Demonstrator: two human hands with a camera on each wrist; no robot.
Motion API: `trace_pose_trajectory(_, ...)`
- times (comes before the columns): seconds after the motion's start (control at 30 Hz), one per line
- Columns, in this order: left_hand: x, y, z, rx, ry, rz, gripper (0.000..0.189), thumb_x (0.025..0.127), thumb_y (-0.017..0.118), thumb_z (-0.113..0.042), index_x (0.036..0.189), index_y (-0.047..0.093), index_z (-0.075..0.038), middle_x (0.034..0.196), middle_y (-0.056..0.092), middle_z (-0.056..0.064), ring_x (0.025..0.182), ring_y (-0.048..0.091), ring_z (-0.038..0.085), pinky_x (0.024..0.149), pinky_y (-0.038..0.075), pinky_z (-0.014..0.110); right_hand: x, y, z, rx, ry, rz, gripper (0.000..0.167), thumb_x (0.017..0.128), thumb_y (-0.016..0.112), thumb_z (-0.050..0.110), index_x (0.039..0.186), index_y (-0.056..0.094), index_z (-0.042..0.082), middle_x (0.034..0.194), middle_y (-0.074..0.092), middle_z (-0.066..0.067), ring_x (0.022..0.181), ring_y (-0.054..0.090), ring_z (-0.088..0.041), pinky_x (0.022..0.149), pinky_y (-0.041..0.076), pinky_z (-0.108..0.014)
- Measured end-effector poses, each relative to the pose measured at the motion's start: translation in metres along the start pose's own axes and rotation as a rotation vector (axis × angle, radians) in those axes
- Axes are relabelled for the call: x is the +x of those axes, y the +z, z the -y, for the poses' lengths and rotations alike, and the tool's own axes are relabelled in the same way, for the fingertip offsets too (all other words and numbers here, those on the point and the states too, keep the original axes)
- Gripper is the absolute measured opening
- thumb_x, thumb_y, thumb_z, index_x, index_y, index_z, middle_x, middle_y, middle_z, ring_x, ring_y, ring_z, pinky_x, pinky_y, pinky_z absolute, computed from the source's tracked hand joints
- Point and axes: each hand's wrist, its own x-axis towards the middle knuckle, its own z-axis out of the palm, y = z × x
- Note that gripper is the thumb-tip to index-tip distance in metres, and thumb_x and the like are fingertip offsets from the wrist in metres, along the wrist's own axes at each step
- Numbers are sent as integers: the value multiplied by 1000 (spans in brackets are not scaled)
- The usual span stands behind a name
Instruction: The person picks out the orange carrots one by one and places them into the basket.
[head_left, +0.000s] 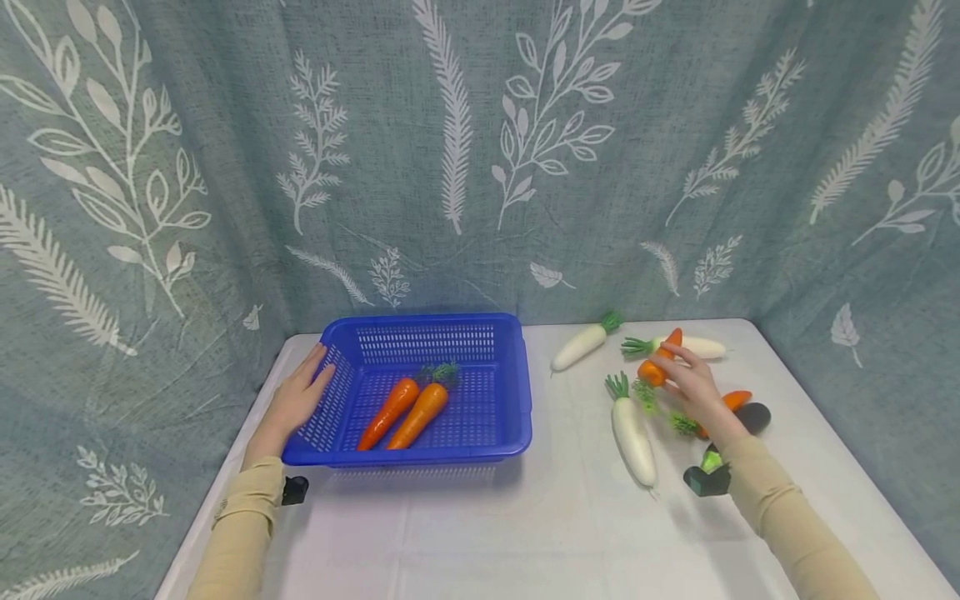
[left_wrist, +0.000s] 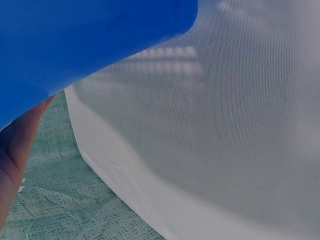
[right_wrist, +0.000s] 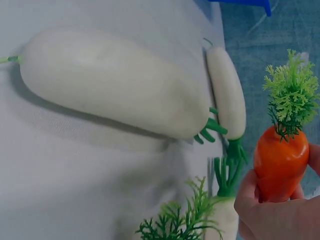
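Observation:
My right hand [head_left: 692, 385] grips an orange carrot [head_left: 657, 363] above the table, its green leafy top [right_wrist: 292, 95] plain in the right wrist view. Straight fingers of my left hand [head_left: 294, 402] lie against the left rim of a blue plastic basket [head_left: 522, 392]. Inside that basket are two carrots, one red-orange [head_left: 388, 414] and one lighter orange [head_left: 418, 417]. Around the right hand lie a front white radish [head_left: 633, 442], a radish at the back [head_left: 579, 347] and a third radish [head_left: 705, 347]. Near my right wrist another carrot [head_left: 737, 400] lies against a dark eggplant [head_left: 753, 418], partly hidden by the arm.
A white-covered table [head_left: 465, 533] carries everything, with the basket on its left part and the loose vegetables on its right. Green-grey leaf-patterned curtain [head_left: 480, 167] stands behind the table and at both sides.

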Motion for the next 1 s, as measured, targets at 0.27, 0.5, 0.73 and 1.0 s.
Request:
trace_pose_trajectory(0.27, 0, 0, -1, -9, 0, 0, 64, 107, 30, -38, 153, 16, 5, 159, 12, 25, 142, 15, 50, 113, 13, 63, -3, 10, 2, -2, -20, 63, 67, 101, 54, 21, 155, 19, 4, 140, 36, -4, 101, 49, 1, 112, 33, -36)
trace_pose_trajectory(0.5, -1, 0, -1, -16, -4, 7, 65, 107, 30, -39, 153, 15, 5, 159, 11, 25, 142, 13, 50, 113, 12, 63, -3, 20, 1, 15, -72, 92, 63, 100, 56, 18, 152, 26, 2, 117, 47, 7, 92, 55, 5, 115, 29, -43)
trace_pose_trajectory(0.73, -1, 0, 0, -10, -10, 6, 66, 107, 28, -40, 153, 14, 4, 159, 10, 25, 142, 13, 50, 113, 12, 64, -4, 32, 2, 6, -109, 114, 61, 100, 57, 18, 151, 29, 1, 121, 47, 5, 93, 56, 4, 113, 33, -42)
trace_pose_trajectory(1.0, 0, 0, 0, -13, -4, -1, 67, 107, 28, -41, 153, 15, 4, 159, 11, 25, 142, 13, 50, 113, 12, 64, -6, 51, 6, 2, -113, 139, 60, 100, 55, 14, 151, 28, -2, 123, 45, -2, 91, 56, 2, 113, 32, -45)
